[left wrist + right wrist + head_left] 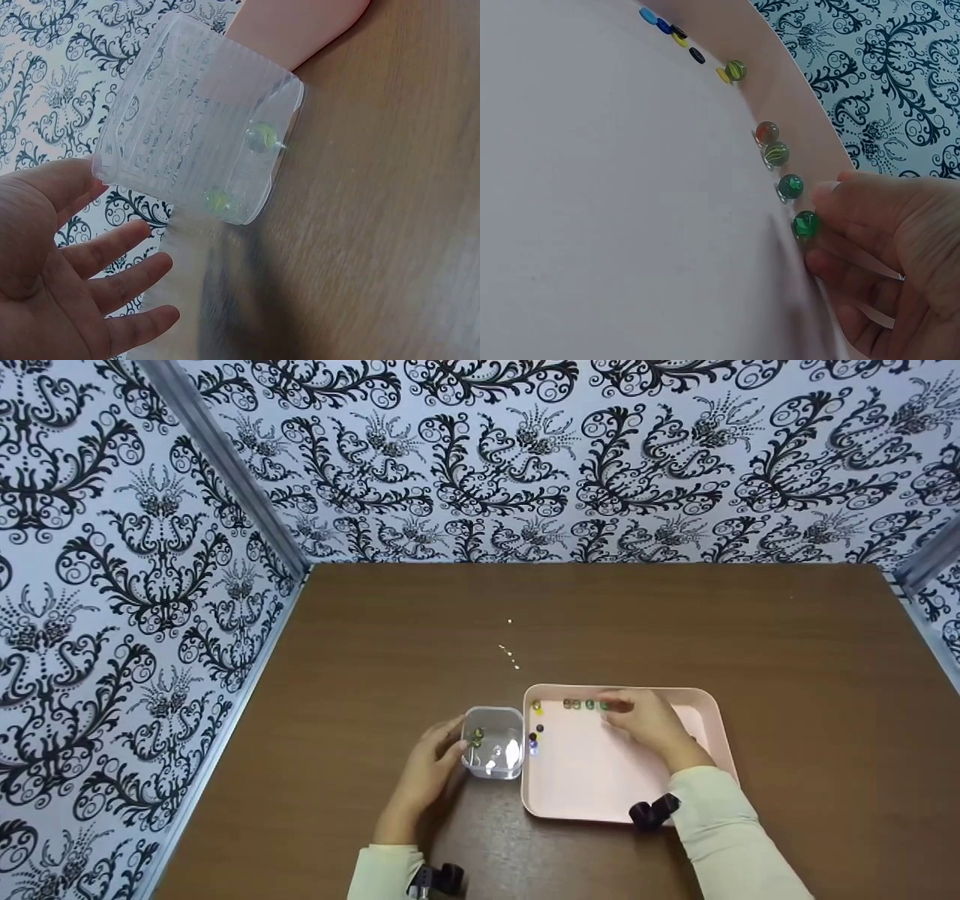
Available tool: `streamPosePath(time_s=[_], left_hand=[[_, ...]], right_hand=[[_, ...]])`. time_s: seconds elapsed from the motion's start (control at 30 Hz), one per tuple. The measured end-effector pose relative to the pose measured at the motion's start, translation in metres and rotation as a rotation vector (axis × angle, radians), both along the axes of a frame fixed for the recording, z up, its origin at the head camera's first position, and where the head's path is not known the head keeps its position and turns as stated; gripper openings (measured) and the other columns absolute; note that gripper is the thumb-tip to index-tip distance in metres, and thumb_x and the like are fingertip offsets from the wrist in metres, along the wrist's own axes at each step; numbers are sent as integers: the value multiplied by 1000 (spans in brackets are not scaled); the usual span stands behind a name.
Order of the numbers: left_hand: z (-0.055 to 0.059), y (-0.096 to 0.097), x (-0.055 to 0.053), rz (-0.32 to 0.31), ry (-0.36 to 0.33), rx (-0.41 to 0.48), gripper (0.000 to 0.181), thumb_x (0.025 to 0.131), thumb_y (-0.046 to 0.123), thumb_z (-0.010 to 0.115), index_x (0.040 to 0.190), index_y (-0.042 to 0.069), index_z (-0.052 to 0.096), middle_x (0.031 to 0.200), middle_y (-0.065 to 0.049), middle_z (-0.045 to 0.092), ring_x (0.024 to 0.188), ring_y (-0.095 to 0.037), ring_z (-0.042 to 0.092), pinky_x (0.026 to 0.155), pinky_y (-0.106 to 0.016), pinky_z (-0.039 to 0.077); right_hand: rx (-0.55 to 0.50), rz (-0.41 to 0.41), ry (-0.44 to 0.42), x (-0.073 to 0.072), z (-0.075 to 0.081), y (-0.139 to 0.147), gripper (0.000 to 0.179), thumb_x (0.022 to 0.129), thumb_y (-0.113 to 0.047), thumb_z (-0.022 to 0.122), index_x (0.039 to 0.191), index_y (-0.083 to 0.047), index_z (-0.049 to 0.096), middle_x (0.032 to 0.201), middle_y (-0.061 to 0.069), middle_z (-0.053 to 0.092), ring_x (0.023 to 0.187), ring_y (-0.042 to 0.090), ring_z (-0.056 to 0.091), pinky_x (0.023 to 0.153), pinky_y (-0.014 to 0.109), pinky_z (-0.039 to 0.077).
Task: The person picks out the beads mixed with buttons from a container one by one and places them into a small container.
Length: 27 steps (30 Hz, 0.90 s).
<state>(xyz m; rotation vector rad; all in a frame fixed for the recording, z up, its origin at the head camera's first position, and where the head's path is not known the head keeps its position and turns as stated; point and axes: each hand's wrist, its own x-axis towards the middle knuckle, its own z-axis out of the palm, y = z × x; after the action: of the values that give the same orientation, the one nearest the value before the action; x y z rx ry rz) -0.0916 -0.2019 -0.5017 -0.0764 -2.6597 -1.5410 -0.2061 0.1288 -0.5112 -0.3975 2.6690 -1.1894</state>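
Note:
My left hand (429, 769) touches the rim of a clear plastic container (501, 771) at its left side, its other fingers spread and fairly straight. Two yellow-green marbles (261, 138) lie inside the container. Over the far part of a pink tray (585, 780), my right hand (651, 724) reaches down to the wall. Its thumb and fingers are bent around a green marble (806, 223), which is at the fingertips. Beside that one, a second green marble (790, 186), a yellow-striped marble (776, 154) and a reddish marble (767, 133) line the same wall.
Another yellow-striped marble (736, 70) sits in the tray's far left corner. Several small flat pieces follow the left wall, including a black piece (697, 55) and a light blue piece (647, 16). The container stands against the tray's left side on a brown table (360, 660).

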Motion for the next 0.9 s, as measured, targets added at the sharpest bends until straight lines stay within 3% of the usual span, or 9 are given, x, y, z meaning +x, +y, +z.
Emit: streamPosePath(time_s=[0.2, 0.47, 0.9], left_hand=[[2, 0, 1, -8, -33, 11, 42, 96, 15, 58, 134, -1, 54, 135, -25, 51, 129, -43, 43, 110, -58, 29], [2, -1, 1, -6, -31, 1, 42, 96, 15, 58, 134, 0, 54, 135, -24, 51, 130, -42, 43, 110, -58, 29], [2, -1, 0, -3, -28, 10, 41, 95, 13, 59, 133, -1, 55, 134, -25, 52, 129, -42, 44, 110, -57, 30]], right_hand=[[6, -21, -56, 0, 1, 1, 30, 88, -7, 66, 118, -8, 70, 125, 13, 64, 104, 27, 60, 77, 31, 48], [5, -11, -26, -1, 0, 1, 31, 87, -2, 64, 117, -5, 69, 123, 14, 65, 106, 30, 62, 89, 42, 51], [-12, -6, 14, -1, -2, 0, 30, 84, 1, 65, 114, -2, 70, 114, 17, 68, 103, 31, 63, 89, 44, 52]])
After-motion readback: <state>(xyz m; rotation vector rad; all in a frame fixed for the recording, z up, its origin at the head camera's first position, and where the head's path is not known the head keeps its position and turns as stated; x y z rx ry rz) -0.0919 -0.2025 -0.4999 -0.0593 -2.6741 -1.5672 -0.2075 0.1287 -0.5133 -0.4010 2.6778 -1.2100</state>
